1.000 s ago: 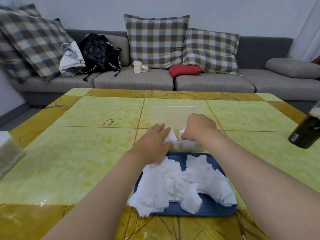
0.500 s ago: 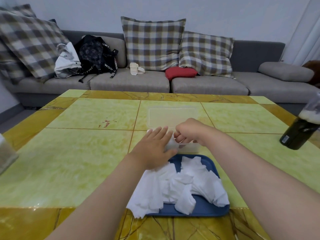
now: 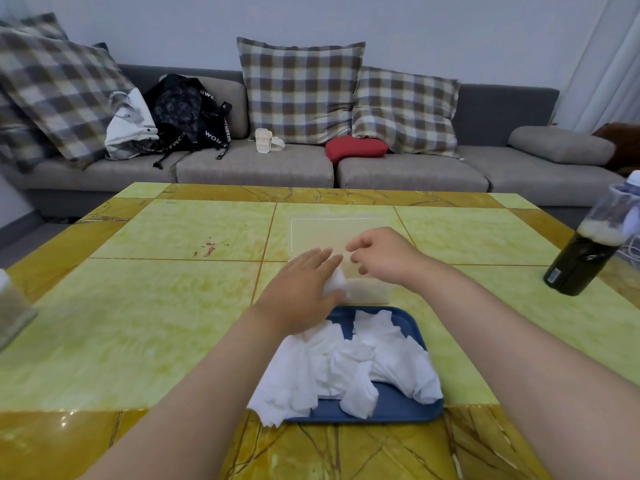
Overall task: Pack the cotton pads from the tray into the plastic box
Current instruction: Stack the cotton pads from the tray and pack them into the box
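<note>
A blue tray (image 3: 398, 408) near the table's front edge holds a loose heap of white cotton pads (image 3: 349, 365). Just behind it stands a clear plastic box (image 3: 369, 292) with its clear lid (image 3: 332, 233) lying open behind. My left hand (image 3: 301, 289) lies flat with straight fingers on white pads (image 3: 335, 284) at the box's left end. My right hand (image 3: 381, 252) hovers over the box, fingers loosely curled and holding nothing.
A dark bottle (image 3: 588, 251) stands at the table's right side. A pale container (image 3: 12, 313) sits at the left edge. The grey sofa (image 3: 256, 164) with checked cushions, a black bag and a red pouch runs behind the table.
My right hand has opened from a fist and lifted slightly over the box, letting go of the pads. My left hand has flattened onto the pads in the box.
</note>
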{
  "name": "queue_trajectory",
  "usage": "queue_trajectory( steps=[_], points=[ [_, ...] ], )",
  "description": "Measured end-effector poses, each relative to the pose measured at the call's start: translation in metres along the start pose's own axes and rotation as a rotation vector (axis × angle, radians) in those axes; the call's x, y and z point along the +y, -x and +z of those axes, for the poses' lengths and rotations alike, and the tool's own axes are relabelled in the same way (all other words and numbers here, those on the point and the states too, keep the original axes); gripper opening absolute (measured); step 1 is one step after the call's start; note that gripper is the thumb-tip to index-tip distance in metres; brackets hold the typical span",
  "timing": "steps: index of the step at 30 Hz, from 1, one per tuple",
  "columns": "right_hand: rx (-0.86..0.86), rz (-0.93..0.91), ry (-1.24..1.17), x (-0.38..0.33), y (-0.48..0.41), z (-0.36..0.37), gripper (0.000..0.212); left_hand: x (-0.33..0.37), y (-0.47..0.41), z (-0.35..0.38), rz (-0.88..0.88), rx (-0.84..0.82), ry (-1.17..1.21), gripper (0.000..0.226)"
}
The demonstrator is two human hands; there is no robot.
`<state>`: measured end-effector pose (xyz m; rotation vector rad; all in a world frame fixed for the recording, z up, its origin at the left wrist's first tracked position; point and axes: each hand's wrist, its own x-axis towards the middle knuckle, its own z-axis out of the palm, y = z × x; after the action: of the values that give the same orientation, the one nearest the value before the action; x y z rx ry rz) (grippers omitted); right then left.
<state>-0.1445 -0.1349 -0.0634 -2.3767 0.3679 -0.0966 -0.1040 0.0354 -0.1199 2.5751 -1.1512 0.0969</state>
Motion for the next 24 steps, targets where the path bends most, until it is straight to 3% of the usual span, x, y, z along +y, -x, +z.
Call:
queue_trajectory(
  steps=[4, 9, 12, 18, 21, 24],
  points=[
    [-0.081, -0.168, 0.080, 0.009, 0.035, -0.016, 0.023, 0.016, 0.012, -0.013, 0.029, 0.150, 0.045, 0.043],
    [-0.385, -0.107, 0.467, 0.028, 0.060, -0.015, 0.048, 0.039, 0.030, -0.018, -0.112, -0.051, 0.255, 0.032],
    [-0.391, -0.089, 0.530, 0.038, 0.064, -0.007, 0.048, 0.042, 0.034, -0.016, -0.154, -0.119, 0.278, 0.032],
    [-0.145, -0.099, 0.306, 0.046, 0.062, -0.010, 0.023, 0.047, 0.032, -0.014, -0.182, -0.110, 0.393, 0.039],
    [-0.048, -0.058, -0.073, 0.040, 0.062, -0.017, 0.018, 0.053, 0.030, -0.016, -0.242, -0.028, 0.627, 0.052],
    [-0.105, 0.006, -0.364, 0.031, 0.067, -0.024, 0.016, 0.059, 0.024, -0.023, -0.423, 0.006, 0.950, 0.039]
  ],
)
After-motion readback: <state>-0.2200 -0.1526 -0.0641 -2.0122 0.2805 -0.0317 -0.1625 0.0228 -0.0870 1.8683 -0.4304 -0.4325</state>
